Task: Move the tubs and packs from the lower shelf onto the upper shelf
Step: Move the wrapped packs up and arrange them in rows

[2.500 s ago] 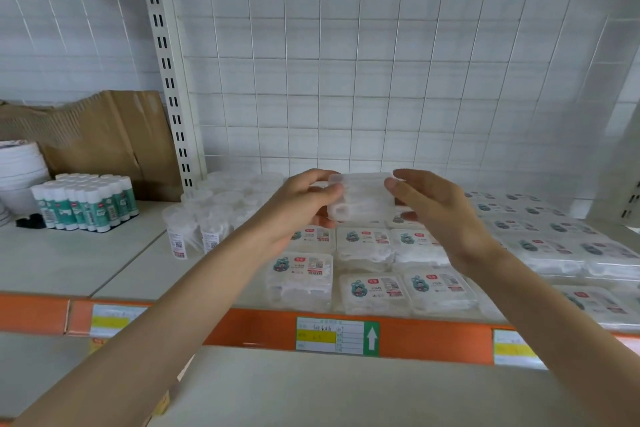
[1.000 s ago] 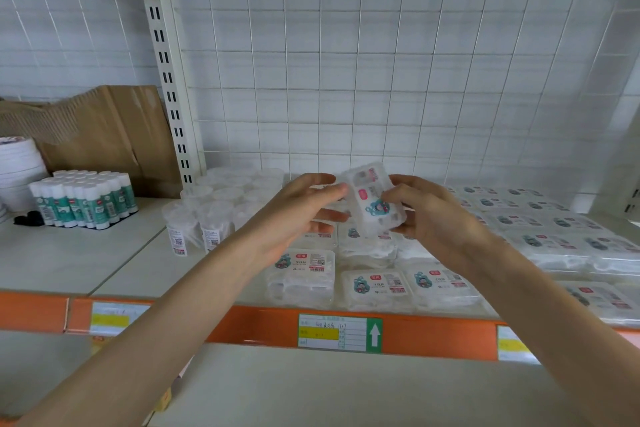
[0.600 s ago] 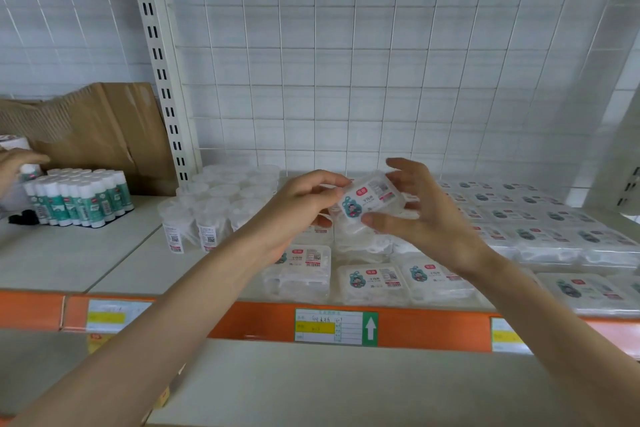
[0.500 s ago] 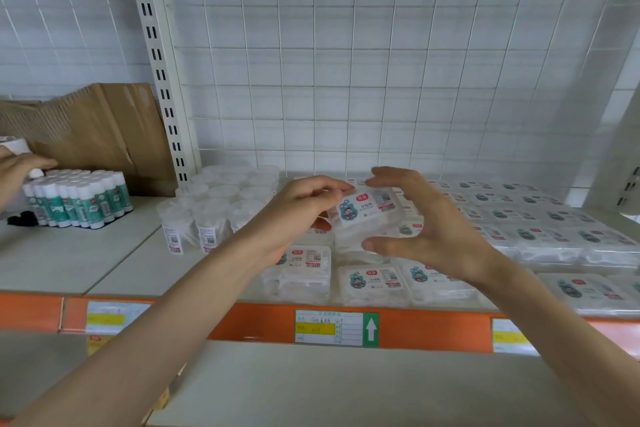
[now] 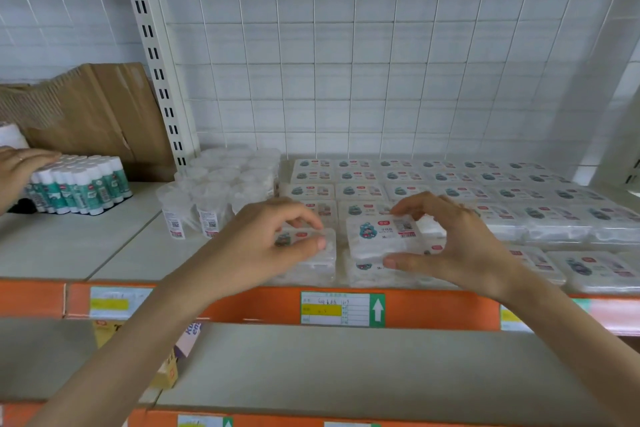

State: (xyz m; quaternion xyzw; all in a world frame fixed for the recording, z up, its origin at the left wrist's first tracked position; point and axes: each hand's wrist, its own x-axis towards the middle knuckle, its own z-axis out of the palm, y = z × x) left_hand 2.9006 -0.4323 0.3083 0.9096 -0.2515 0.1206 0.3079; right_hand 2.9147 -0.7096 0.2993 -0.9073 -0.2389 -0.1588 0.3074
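Observation:
Clear flat packs (image 5: 485, 191) with cartoon labels lie in rows on the upper shelf (image 5: 104, 253). Clear round tubs (image 5: 207, 198) stand in a cluster to their left. My right hand (image 5: 457, 246) holds one pack (image 5: 377, 236) between thumb and fingers; the pack lies slightly tilted on top of the front stack. My left hand (image 5: 270, 246) is beside it with loosely curled fingers, its thumb tip touching the top pack of the front-left stack (image 5: 311, 253).
Another person's hand (image 5: 17, 163) rests on a block of green-labelled glue sticks (image 5: 79, 184) at far left. Folded cardboard (image 5: 104, 114) leans behind them. The orange shelf edge carries a price label (image 5: 343, 308). A small yellow box (image 5: 169, 371) sits on the lower shelf (image 5: 346, 367).
The pack went from turning in both hands down onto the front stack. My left hand let go of it and moved left; my right hand closed round it.

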